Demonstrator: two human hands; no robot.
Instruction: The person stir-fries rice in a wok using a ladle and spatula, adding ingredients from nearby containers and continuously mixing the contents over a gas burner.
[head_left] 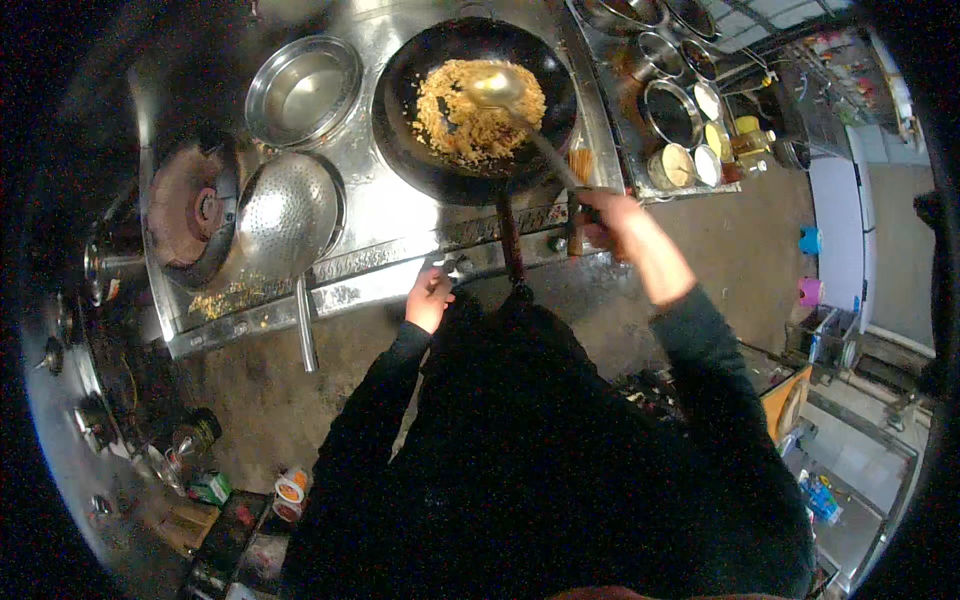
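Observation:
A black wok (395,120) with fried rice (445,125) sits on the steel range, its handle pointing toward me. My right hand (618,222) is closed around the handle of a metal ladle (495,88), whose bowl rests in the rice. My left hand (430,298) is at the range's front edge, left of the wok handle (512,240), fingers curled beside a control knob (458,266); I cannot make out what they hold or touch. A perforated skimmer (285,215) lies over a pan left of the wok, its handle overhanging the edge.
A steel bowl (300,95) stands at the back left, a second wok (180,205) at far left. Pots and seasoning containers (705,165) crowd the right counter (640,185). The range's front edge (350,285) runs across above the floor (725,260); bins and boxes (210,487) are behind me at lower left.

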